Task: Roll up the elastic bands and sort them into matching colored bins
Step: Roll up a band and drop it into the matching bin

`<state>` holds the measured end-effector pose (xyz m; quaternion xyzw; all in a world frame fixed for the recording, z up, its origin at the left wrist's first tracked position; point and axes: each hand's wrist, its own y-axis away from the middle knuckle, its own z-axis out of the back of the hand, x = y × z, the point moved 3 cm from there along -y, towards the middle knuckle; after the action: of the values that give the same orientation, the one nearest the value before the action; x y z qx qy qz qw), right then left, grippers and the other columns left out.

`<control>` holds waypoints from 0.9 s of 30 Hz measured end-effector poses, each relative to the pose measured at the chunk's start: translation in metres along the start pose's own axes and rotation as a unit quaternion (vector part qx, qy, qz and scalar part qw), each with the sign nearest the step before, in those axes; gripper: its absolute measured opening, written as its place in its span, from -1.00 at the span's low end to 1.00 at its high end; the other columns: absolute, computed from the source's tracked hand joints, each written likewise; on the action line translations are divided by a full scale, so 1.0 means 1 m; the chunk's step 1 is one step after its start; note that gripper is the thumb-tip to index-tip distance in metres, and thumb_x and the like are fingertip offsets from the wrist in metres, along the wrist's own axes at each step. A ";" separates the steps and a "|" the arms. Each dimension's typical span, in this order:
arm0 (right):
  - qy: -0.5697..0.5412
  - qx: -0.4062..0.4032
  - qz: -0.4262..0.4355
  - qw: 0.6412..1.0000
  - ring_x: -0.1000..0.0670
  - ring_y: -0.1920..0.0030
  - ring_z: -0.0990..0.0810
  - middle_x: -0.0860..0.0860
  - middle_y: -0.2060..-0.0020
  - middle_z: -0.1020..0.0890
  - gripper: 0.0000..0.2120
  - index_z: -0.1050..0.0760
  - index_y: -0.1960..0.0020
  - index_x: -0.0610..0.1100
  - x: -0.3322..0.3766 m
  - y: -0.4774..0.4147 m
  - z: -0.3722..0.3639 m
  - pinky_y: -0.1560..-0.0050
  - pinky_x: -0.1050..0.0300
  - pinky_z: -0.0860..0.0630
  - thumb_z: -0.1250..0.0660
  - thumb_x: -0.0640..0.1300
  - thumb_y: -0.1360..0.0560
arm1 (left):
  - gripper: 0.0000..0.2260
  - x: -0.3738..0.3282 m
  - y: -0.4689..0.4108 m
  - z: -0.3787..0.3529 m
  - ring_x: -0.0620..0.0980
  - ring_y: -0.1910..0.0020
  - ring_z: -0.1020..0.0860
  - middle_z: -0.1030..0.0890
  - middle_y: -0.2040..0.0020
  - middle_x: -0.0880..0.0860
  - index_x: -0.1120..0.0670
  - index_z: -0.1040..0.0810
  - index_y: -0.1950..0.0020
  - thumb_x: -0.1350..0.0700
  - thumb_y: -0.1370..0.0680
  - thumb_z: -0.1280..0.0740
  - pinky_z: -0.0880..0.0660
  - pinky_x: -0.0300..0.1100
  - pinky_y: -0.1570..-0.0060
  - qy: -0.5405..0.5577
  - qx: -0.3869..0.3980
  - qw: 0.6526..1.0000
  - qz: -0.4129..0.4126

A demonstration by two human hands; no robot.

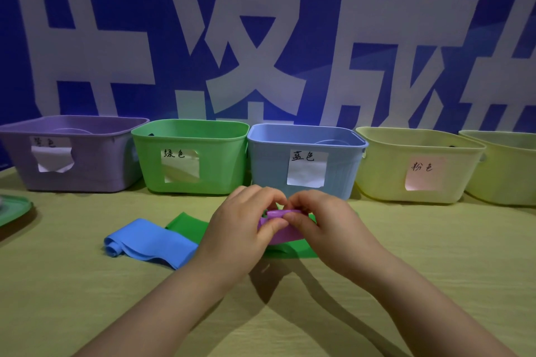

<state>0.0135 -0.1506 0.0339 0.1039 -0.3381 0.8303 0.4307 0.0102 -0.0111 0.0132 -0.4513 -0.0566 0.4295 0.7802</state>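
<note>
At centre frame, the left hand [240, 226] and right hand [322, 223] each have a grip pinched on the purple band [280, 233], over the green band [185, 226] on the surface [406, 255]. It looks thin, soft and stretchy, likely to spring open, so pinch the rolled end firmly. The purple bin [95, 174] sits at the left of the frame.

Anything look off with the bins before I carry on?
Two things: the paper label on the purple bin is torn and curled along its lower edge, and the pink label sits on a yellow bin.
</note>
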 end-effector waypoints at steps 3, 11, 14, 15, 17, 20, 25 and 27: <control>-0.010 0.001 -0.003 1.000 0.11 0.17 -0.49 0.09 0.20 -0.56 -0.96 -0.50 0.13 0.03 0.000 0.000 0.001 0.16 0.34 -0.35 -0.30 -0.07 -0.50 | -0.81 -0.001 0.000 0.002 -0.19 0.18 -0.43 -0.53 0.19 -0.14 -0.11 -0.41 0.06 -0.10 -0.36 -0.21 -0.30 -0.38 0.19 0.024 0.001 1.000 0.015; -0.043 0.003 -0.039 0.998 0.19 0.17 -0.52 0.14 0.24 -0.58 -0.86 -0.49 0.22 0.11 -0.003 0.000 0.007 0.13 0.37 -0.39 -0.42 -0.09 -0.41 | -0.82 -0.002 0.001 0.002 -0.20 0.22 -0.45 -0.53 0.19 -0.10 -0.07 -0.45 0.11 -0.06 -0.33 -0.30 -0.32 -0.40 0.23 0.045 -0.014 0.999 0.018; -0.042 0.007 -0.042 0.998 0.20 0.19 -0.52 0.13 0.25 -0.58 -0.80 -0.47 0.25 0.14 -0.002 0.000 0.008 0.15 0.38 -0.39 -0.44 -0.11 -0.39 | -0.82 -0.001 0.001 0.003 -0.19 0.24 -0.45 -0.53 0.19 -0.09 -0.07 -0.47 0.12 0.03 -0.32 -0.37 -0.31 -0.41 0.25 0.044 -0.019 0.999 0.017; -0.040 0.010 -0.044 0.998 0.21 0.20 -0.51 0.13 0.25 -0.58 -0.77 -0.45 0.27 0.16 -0.002 0.000 0.008 0.17 0.39 -0.39 -0.45 -0.11 -0.38 | -0.83 -0.001 0.001 0.003 -0.19 0.24 -0.45 -0.54 0.25 -0.10 -0.06 -0.47 0.12 0.01 -0.32 -0.35 -0.32 -0.40 0.25 0.045 -0.021 0.999 0.015; -0.037 0.017 -0.051 0.998 0.22 0.26 -0.50 0.12 0.28 -0.58 -0.75 -0.43 0.30 0.17 -0.002 0.000 0.007 0.21 0.40 -0.38 -0.45 -0.11 -0.38 | -0.83 -0.001 0.001 0.004 -0.19 0.24 -0.45 -0.55 0.28 -0.13 -0.06 -0.48 0.12 -0.06 -0.34 -0.28 -0.33 -0.37 0.26 0.046 -0.021 0.999 0.011; -0.068 0.030 -0.073 0.995 0.21 0.34 -0.49 0.11 0.33 -0.60 -0.81 -0.48 0.30 0.13 -0.005 -0.001 0.005 0.28 0.37 -0.38 -0.44 -0.08 -0.39 | -0.81 -0.001 0.001 0.004 -0.19 0.24 -0.45 -0.56 0.28 -0.11 -0.07 -0.47 0.09 -0.08 -0.35 -0.25 -0.34 -0.34 0.25 0.042 -0.024 0.999 0.008; -0.053 0.039 -0.059 0.996 0.23 0.36 -0.45 0.12 0.37 -0.56 -0.93 -0.55 0.18 0.07 -0.006 0.000 0.003 0.30 0.34 -0.34 -0.34 -0.02 -0.48 | -0.82 -0.001 0.001 0.004 -0.13 0.24 -0.43 -0.56 0.28 -0.06 0.01 -0.55 0.19 -0.05 -0.43 -0.23 -0.33 -0.24 0.25 -0.019 -0.031 0.999 -0.012; -0.036 0.038 -0.042 0.998 0.26 0.36 -0.44 0.14 0.40 -0.52 -0.90 -0.57 0.11 0.03 -0.005 0.001 0.003 0.28 0.36 -0.33 -0.28 -0.03 -0.52 | -0.77 -0.001 0.000 0.004 -0.12 0.25 -0.39 -0.55 0.29 -0.05 0.06 -0.56 0.20 -0.05 -0.46 -0.20 -0.30 -0.25 0.26 -0.052 -0.035 0.998 -0.019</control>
<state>0.0157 -0.1557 0.0335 0.1645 -0.3170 0.8196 0.4481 0.0076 -0.0085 0.0157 -0.4538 -0.1206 0.4357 0.7679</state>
